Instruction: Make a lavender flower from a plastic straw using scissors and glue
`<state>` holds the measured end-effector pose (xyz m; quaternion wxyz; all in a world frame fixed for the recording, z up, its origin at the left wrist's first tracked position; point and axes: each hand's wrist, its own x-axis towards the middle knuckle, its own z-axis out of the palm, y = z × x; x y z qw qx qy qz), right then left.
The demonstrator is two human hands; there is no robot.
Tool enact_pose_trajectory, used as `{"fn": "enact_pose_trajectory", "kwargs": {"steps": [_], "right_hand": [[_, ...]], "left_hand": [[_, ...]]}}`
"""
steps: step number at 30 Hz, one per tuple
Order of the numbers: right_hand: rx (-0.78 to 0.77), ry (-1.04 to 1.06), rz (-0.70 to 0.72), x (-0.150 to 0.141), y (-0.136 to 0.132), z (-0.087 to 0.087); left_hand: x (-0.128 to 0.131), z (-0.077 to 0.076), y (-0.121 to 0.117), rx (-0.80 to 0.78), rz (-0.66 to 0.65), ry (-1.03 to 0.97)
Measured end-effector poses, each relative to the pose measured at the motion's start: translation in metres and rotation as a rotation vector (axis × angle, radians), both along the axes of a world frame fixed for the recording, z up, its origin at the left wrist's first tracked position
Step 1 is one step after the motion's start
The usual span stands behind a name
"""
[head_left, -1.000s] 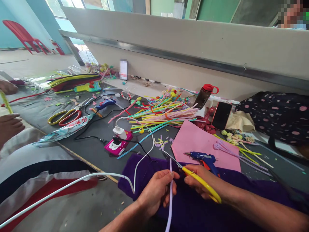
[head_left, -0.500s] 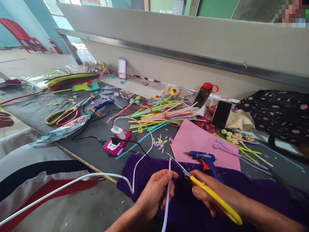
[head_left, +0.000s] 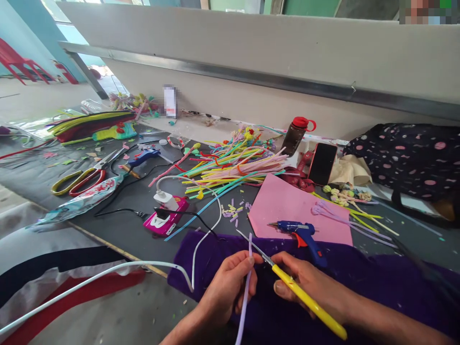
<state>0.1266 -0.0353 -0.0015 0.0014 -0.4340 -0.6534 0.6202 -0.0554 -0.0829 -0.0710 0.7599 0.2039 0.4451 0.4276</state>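
While the left hand [head_left: 226, 280] pinched the lilac strip [head_left: 243, 309] at lower centre and the right hand [head_left: 314, 280] curled round scissors [head_left: 308, 299], the blades [head_left: 259, 250] seemed best kept crosswise.

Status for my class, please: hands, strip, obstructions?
Left hand pinching lilac strip. Right hand holding yellow-handled scissors, blades near strip. Glue gun beyond right hand.

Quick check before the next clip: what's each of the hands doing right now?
Left hand: closed, pinching a lilac pipe cleaner.
Right hand: closed, holding yellow-handled scissors.
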Motion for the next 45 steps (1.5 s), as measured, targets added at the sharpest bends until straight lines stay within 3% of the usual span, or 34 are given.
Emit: {"fn": "enact_pose_trajectory", "kwargs": {"steps": [5, 14, 21, 30, 36, 45], "right_hand": [[0.009, -0.008, 0.002, 0.0, 0.001, 0.001], [0.016, 0.021, -0.022, 0.001, 0.001, -0.014], [-0.098, 0.032, -0.021, -0.001, 0.006, -0.009], [-0.291, 0.162, -0.122, 0.001, 0.009, -0.031], [-0.324, 0.093, -0.096, 0.003, 0.013, -0.022], [-0.111, 0.046, 0.013, 0.01, 0.003, 0.0]], "left_hand": [[-0.001, -0.005, -0.001, 0.004, -0.004, 0.006], [-0.001, -0.004, 0.0, 0.011, -0.001, 0.006], [-0.002, 0.006, -0.004, -0.014, -0.01, 0.014], [0.0, 0.009, -0.007, -0.1, -0.013, -0.03], [-0.004, 0.009, -0.005, -0.092, 0.014, -0.059], [-0.005, 0.012, -0.001, -0.061, 0.02, -0.007]]}}
